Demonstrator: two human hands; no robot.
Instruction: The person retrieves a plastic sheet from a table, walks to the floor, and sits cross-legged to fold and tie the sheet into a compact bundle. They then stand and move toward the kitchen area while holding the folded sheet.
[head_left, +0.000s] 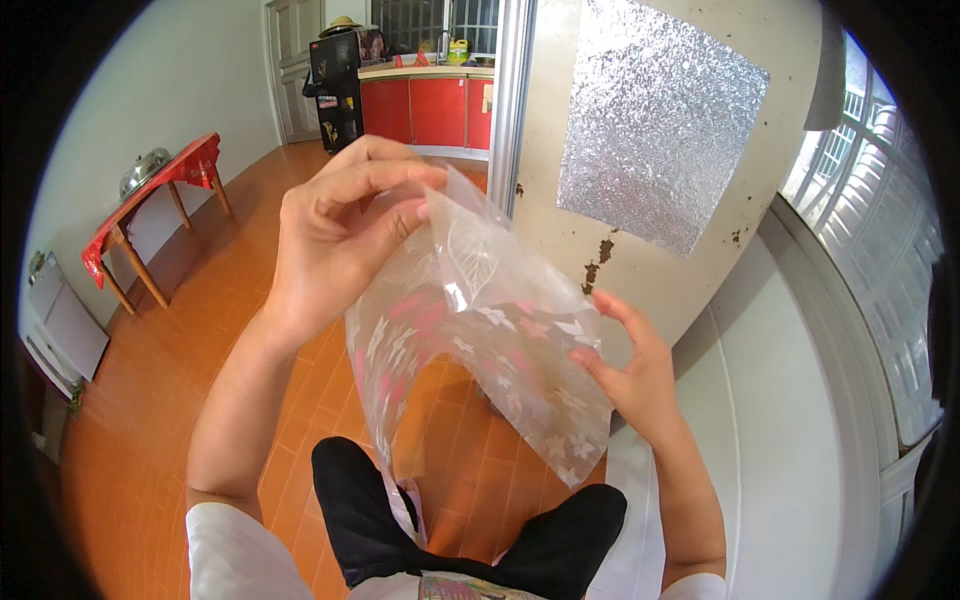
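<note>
A thin clear plastic sheet (517, 360), printed with white and pink flowers and leaf shapes, hangs in front of me in a curved fold. Thumb and fingers of my left hand (352, 225) pinch its upper edge. Lower and to the right, my right hand (637, 360) has its thumb and index finger at the sheet's right side, the thumb lying against the plastic. Part of the sheet droops down between my knees. Whether it is a single sheet or a bag, I cannot tell.
A pale panel (645, 277) bearing silver foil (660, 120) stands ahead at the right. At left are a wooden table (176, 199) with a red cover and a white cabinet (71, 319). Red kitchen cabinets (431, 112) and a black refrigerator (337, 90) stand farther back.
</note>
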